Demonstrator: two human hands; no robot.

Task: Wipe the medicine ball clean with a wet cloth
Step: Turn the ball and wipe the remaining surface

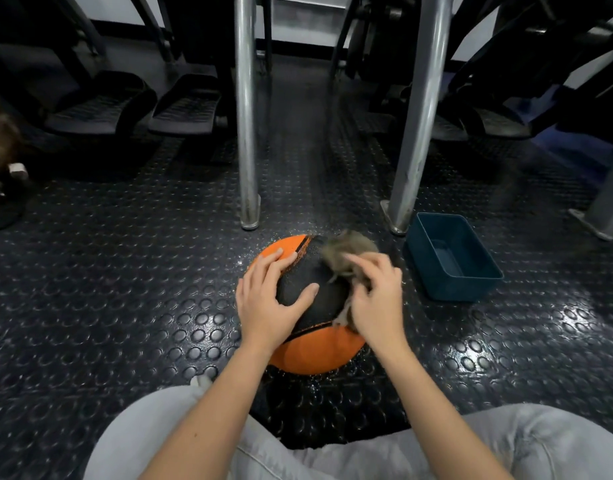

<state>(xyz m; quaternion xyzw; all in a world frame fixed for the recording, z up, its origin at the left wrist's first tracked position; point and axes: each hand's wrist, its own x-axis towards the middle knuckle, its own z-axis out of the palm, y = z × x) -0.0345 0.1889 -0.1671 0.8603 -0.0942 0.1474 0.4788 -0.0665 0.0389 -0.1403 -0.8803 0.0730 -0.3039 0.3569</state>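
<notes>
An orange and black medicine ball (312, 355) sits on the studded rubber floor in front of my knees. My left hand (270, 292) rests flat on its left top, fingers spread over the orange and black panels, thumb on the black band. My right hand (376, 299) presses a grey-brown cloth (346, 252) against the ball's upper right side; the hand and cloth are motion-blurred. The cloth bunches out beyond my fingertips, and a strip of it shows under my palm.
A dark teal plastic tub (450, 258) stands on the floor just right of the ball. Two metal legs (248, 133) (416, 133) of gym equipment rise right behind the ball. Black foot pedals (184, 105) lie at the back left. My grey-trousered knees fill the bottom.
</notes>
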